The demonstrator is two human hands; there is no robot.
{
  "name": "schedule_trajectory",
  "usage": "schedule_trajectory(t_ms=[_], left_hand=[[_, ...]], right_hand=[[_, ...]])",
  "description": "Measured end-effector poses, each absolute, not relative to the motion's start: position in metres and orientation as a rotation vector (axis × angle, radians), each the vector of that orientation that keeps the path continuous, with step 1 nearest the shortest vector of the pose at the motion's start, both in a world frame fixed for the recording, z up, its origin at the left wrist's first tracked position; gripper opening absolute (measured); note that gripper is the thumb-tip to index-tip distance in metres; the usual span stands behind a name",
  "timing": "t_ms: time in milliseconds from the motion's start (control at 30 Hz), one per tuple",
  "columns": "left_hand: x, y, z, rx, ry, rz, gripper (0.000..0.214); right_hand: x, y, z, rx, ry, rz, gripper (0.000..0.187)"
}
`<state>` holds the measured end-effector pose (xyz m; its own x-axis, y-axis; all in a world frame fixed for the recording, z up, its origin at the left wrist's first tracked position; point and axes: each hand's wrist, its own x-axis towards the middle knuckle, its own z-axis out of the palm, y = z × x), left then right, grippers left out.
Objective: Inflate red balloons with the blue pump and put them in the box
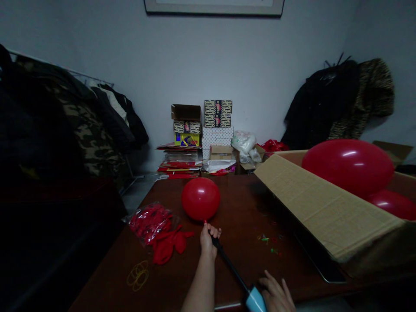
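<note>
My left hand (209, 237) is closed around the neck of an inflated red balloon (200, 198), at the tip of a black tube (231, 265). That tube slants down to the light-blue body of a hand pump (255, 300), cut off by the bottom edge. Beside the pump is my right hand (277, 293), slightly blurred, its fingers spread and apparently not wrapped around anything. Left of the balloon lie loose uninflated red balloons (164, 248) and a clear plastic bag of more red balloons (150, 220).
A cardboard box (321, 201) with large inflated red balloons (349, 167) stands on the right of the brown table (182, 286). Yellow rubber bands (138, 276) lie at the left, small green pieces (274, 251) at the right. Stacked boxes (217, 141) stand behind; coats hang on both sides.
</note>
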<state>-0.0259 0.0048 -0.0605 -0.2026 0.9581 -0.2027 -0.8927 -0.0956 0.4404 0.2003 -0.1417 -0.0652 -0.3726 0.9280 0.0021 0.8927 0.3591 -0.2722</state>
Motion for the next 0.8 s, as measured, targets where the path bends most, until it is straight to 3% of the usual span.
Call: schedule_trajectory(t_ms=[300, 800], left_hand=[[-0.025, 0.004, -0.056, 0.138, 0.564, 1.68, 0.033], [-0.025, 0.004, -0.055, 0.146, 0.553, 1.661, 0.034]], right_hand=[[0.168, -0.131, -0.03, -1.707, -2.446, 0.47, 0.051], [0.097, -0.088, 0.003, -1.689, -2.243, 0.316, 0.037]])
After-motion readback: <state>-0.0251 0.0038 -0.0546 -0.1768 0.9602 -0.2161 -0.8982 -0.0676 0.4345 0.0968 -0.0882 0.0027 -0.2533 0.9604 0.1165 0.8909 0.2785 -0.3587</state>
